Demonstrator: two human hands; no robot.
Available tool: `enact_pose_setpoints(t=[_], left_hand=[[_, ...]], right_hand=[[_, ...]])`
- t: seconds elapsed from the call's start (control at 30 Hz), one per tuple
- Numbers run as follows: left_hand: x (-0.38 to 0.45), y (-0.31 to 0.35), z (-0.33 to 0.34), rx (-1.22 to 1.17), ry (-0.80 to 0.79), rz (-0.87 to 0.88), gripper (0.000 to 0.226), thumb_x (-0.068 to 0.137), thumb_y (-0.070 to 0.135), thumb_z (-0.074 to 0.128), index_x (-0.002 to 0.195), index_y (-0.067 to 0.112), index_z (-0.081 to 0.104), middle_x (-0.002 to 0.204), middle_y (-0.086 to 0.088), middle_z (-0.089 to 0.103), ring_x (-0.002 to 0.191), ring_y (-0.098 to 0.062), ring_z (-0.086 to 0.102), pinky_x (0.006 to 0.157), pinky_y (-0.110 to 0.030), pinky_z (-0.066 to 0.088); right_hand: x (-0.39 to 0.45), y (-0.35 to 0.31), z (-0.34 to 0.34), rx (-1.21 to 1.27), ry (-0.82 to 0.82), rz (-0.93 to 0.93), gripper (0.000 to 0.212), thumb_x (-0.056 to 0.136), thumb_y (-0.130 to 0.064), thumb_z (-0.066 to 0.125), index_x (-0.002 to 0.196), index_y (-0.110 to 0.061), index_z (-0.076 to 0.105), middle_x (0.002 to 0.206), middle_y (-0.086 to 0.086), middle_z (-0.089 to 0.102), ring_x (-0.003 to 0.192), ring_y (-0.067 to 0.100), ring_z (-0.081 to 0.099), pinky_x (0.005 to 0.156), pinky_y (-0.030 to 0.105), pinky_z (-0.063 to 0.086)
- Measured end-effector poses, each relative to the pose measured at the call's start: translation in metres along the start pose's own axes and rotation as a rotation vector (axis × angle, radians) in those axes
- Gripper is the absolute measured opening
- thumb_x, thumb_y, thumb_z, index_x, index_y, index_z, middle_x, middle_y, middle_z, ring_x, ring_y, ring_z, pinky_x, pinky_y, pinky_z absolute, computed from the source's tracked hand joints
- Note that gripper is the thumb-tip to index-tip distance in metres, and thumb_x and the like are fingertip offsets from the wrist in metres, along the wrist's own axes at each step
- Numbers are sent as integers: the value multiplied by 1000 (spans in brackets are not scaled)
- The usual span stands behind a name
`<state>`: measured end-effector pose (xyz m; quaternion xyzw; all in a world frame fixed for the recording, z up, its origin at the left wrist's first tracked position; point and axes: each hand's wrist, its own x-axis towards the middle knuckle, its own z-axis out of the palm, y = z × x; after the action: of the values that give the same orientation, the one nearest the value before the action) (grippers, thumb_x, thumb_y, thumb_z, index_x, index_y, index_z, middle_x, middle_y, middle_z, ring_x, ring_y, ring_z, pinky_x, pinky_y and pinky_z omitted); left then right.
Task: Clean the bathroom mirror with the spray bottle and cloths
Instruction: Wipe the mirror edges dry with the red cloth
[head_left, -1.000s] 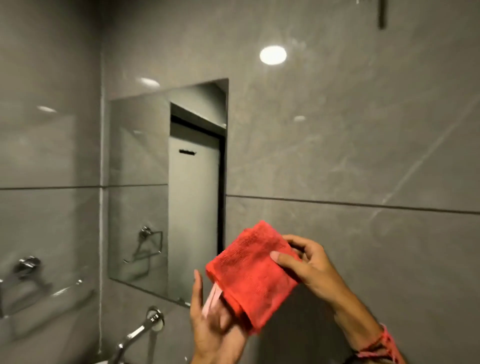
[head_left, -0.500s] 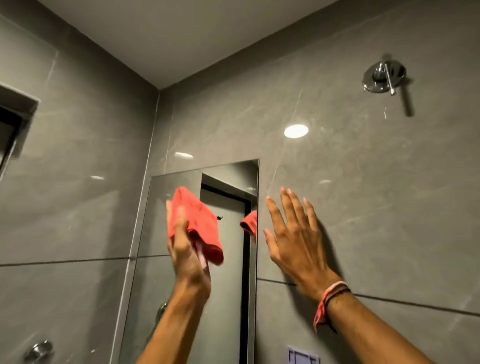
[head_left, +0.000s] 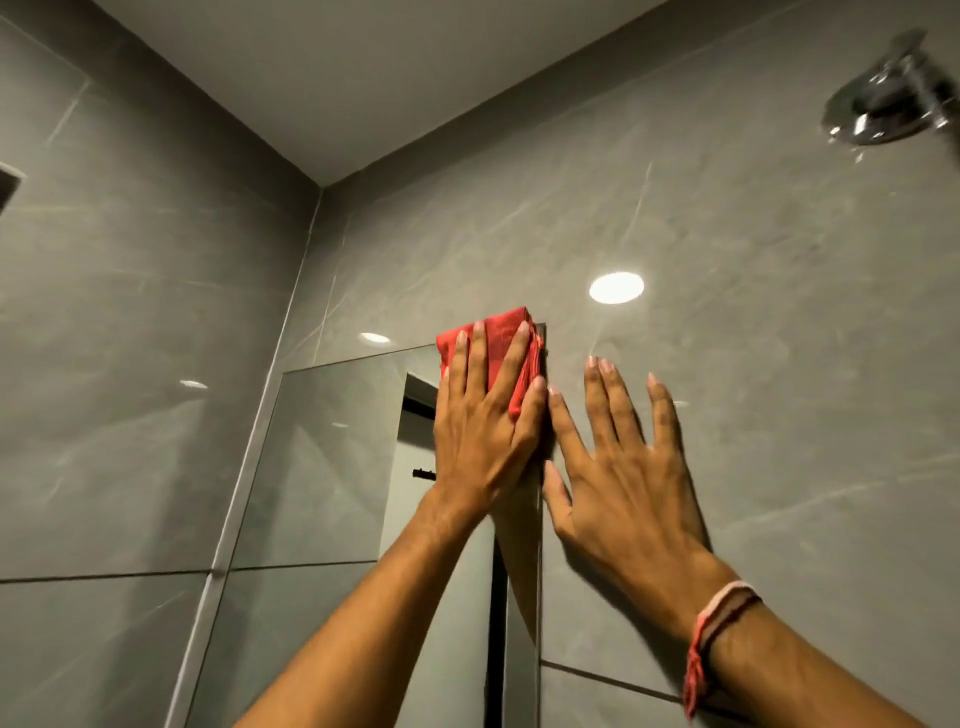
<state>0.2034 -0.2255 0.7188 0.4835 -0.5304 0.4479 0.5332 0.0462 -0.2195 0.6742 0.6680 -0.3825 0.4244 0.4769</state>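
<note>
A tall frameless mirror (head_left: 332, 467) hangs on the grey tiled wall, reflecting a door. My left hand (head_left: 483, 415) presses a folded red cloth (head_left: 501, 343) flat against the mirror's top right corner, fingers spread over it. My right hand (head_left: 623, 467) lies flat on the tile just right of the mirror's edge, fingers apart, holding nothing. A red and pink thread band sits on my right wrist. No spray bottle is in view.
A chrome shower head (head_left: 883, 109) sticks out of the wall at the upper right. A round ceiling light reflection (head_left: 616, 288) shows on the tile. The side wall meets the mirror wall at the left corner (head_left: 311, 234).
My left hand slid the red cloth up and right to the mirror's top right corner. The right hand settled flat on the tile. My view moved closer and tilted up.
</note>
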Motion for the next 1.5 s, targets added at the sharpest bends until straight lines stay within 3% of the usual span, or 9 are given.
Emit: enact_pose_setpoints(t=[0.13,0.27,0.5,0.67,0.8,0.93,1.13,1.33,1.5], left_hand=[[49,-42,0,-65,51,-91,62,97,58,24,156,43,16,171,-2,9,158,-23,4,127,-48,11],[57,-149,-5,-49,56,-369,55,98,55,26,152,52,17,169,2,18,156,-25,15,124,-52,21],[-87,-302,-9,-99,91,-828,75,88,55,21,159,33,16,170,-4,14,158,-26,9,128,-43,6],[-256,-286,-10,-76,47,-1029,57,105,35,35,159,28,17,169,-14,15,157,-34,10,127,-43,8],[-383,-227,-8,-60,3,-1236,59,104,38,37,159,27,17,168,-19,12,155,-36,16,126,-50,16],[-417,-176,-14,-103,1,-1379,56,105,33,38,158,27,20,167,-21,18,153,-39,23,125,-52,18],[-243,-119,-16,-248,166,-1147,53,104,37,38,156,33,27,169,-11,17,157,-28,13,127,-45,13],[-4,1,-11,-287,100,-551,56,97,55,29,152,45,29,171,-6,9,158,-28,5,126,-56,14],[-8,20,-7,-203,33,-54,53,101,47,36,153,45,27,171,-5,8,158,-25,3,126,-55,16]], right_hand=[[11,-10,3,-15,7,30,76,99,-48,17,160,-14,-11,168,25,-13,158,37,-10,126,62,-3],[8,-12,9,-22,20,30,75,96,-47,9,160,-15,-11,169,22,-9,159,33,-6,127,60,1],[8,-16,6,-34,102,34,72,96,-39,18,161,-7,13,168,26,13,158,36,15,126,60,13],[3,-17,5,16,112,19,69,99,-36,23,161,-7,12,169,26,11,158,38,12,126,62,10],[2,-18,5,41,128,4,69,102,-39,28,161,-8,10,169,25,10,158,39,10,126,63,12],[-3,-20,-5,74,69,-22,67,103,-36,27,161,-8,10,169,25,8,159,38,7,127,61,10],[-11,2,-24,75,-45,-136,72,100,-49,32,162,-15,15,171,21,8,160,33,8,129,53,9],[-9,39,-36,-1,-73,-104,77,98,-60,32,162,-22,14,171,19,8,159,34,11,129,53,13],[-6,43,-35,31,13,-12,74,95,-53,47,158,-17,31,167,24,23,155,38,24,127,54,19]])
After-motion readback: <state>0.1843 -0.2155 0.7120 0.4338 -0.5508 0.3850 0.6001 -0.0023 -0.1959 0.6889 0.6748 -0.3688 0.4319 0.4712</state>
